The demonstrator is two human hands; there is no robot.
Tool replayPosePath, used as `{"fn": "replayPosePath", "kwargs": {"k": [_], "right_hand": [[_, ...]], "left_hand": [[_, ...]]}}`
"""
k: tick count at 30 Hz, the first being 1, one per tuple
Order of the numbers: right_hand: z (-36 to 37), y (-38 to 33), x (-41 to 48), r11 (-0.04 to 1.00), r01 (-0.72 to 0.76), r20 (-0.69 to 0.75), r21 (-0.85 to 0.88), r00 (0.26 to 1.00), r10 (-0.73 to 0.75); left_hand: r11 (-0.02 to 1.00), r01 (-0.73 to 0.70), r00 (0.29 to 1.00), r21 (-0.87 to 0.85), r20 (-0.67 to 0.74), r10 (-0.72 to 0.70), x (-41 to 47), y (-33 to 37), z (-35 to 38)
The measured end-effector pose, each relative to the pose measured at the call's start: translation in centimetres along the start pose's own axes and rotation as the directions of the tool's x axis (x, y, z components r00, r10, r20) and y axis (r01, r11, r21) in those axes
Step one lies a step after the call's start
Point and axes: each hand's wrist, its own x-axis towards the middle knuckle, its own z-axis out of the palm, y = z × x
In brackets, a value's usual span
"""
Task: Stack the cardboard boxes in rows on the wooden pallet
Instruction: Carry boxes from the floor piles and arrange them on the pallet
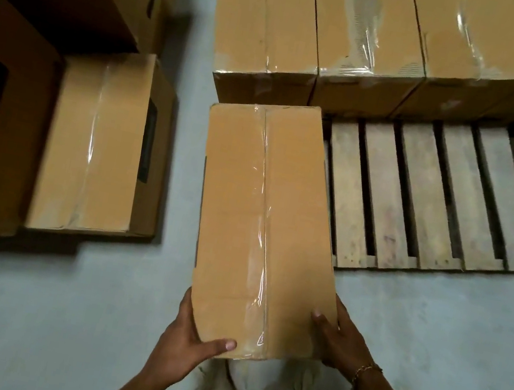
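Step in hand: seat the long, tape-sealed brown cardboard box (262,213) as the first unit of the front row.

- Grip: the left hand (190,331) wraps the near left corner, thumb on the top face. The right hand (336,339) clasps the near right edge, thumb on top. Both hands hold the box.
- Position: the far end of the box lies just beside the back row of three taped cardboard boxes (361,41), over the left end of the slatted wooden pallet (437,199). The near end overhangs the grey floor (428,345). Whether the box rests on the slats cannot be determined.
- Procedure: push forward until flush with the back row, align the left side with the pallet edge, and keep fingers clear of the underside when lowering.
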Motion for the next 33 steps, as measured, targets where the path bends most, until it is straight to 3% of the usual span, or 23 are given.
{"fn": "replayPosePath", "kwargs": {"k": [7,15,25,33], "right_hand": [[-0.9,-0.5,2.8,0.996,0.008,0.113,0.084,0.993,-0.017],[-0.8,-3.2,5.0,0.999,0.027,0.061,0.040,0.998,-0.029],[-0.8,-4.6,6.8,0.990,0.001,0.031,0.139,1.000,-0.005],[-0.5,-4.6,7.6,0.997,-0.073,-0.007,-0.010,0.997,0.073]], "left_hand": [[1.000,-0.029,0.998,0.011,0.063,0.028,2.7,0.4,-0.1],[0.998,-0.057,0.998,-0.020,0.037,0.057,5.7,1.6,-0.9],[0.998,-0.070,0.997,0.008,0.025,0.069,8.0,2.5,-1.2],[0.993,-0.026,1.000,0.115,-0.014,0.028,8.6,1.5,-0.4]]}}
